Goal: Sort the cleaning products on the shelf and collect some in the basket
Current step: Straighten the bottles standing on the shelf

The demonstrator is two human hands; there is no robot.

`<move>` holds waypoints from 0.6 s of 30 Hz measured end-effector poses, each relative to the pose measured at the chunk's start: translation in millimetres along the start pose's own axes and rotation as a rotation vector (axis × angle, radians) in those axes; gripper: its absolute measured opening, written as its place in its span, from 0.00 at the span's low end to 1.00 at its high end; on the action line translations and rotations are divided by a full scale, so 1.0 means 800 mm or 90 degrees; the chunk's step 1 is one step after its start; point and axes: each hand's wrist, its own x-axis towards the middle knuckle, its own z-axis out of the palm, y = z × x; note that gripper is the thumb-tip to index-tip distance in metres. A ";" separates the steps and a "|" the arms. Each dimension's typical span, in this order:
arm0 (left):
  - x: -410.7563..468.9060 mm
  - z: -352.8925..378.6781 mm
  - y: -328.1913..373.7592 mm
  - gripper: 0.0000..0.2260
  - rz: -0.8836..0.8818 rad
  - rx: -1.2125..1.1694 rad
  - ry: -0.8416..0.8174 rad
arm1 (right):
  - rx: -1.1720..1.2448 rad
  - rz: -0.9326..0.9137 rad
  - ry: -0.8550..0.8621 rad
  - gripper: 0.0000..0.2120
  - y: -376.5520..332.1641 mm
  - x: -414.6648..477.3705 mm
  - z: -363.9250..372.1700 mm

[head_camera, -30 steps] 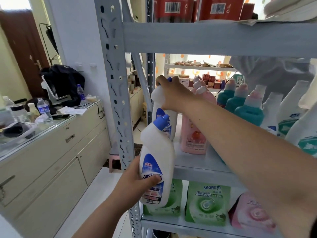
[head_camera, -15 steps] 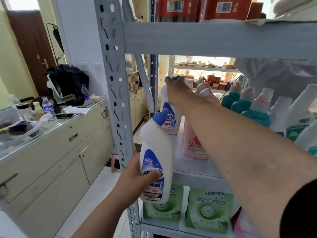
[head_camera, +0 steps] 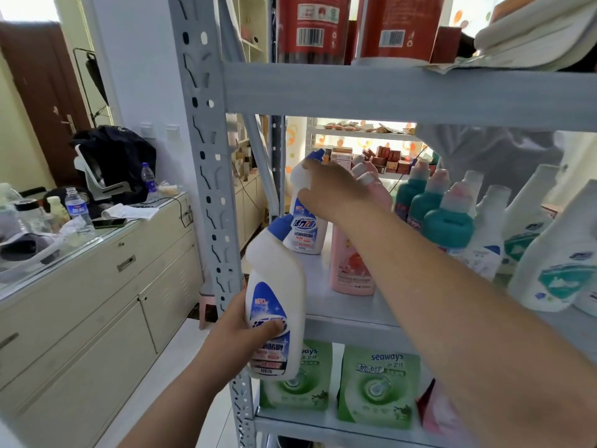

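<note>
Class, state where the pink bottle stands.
Head view: the pink bottle stands on the middle shelf, right of the blue-capped white bottle the right hand touches.
</note>
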 end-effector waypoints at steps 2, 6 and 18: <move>-0.008 -0.003 0.000 0.29 0.001 -0.006 0.000 | 0.068 -0.001 0.060 0.15 0.003 -0.046 -0.003; -0.035 -0.008 -0.009 0.22 0.006 -0.017 -0.020 | 0.332 0.025 0.092 0.04 0.009 -0.157 0.019; -0.165 0.005 -0.061 0.23 -0.066 -0.030 -0.149 | 0.832 0.291 -0.143 0.23 -0.039 -0.407 0.126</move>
